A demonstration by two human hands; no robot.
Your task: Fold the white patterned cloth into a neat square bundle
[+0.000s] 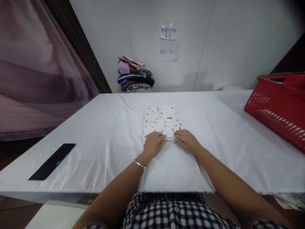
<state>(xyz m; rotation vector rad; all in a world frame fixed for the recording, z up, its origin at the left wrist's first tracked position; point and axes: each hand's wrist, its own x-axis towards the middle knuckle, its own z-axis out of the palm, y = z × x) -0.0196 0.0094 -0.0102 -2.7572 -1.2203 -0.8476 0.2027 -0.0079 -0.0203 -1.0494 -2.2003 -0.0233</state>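
Observation:
A folded white cloth (162, 119) with small printed figures lies flat in the middle of the table. My left hand (154, 142) rests on its near left corner, fingers bent together over the edge, with the thumb near the front rim. At the near right corner, my right hand (187, 140) has its fingers closed on the same edge. Both hands touch the cloth, and the parts of it under the fingers are hidden. A silver bracelet (139, 164) circles my left wrist.
White fabric covers the table (100, 127). A black flat object (52, 162) lies at the left, and a red plastic basket (278, 108) stands at the right. Behind the far edge is a stack of folded fabrics (135, 74), below paper signs (168, 51) on the wall.

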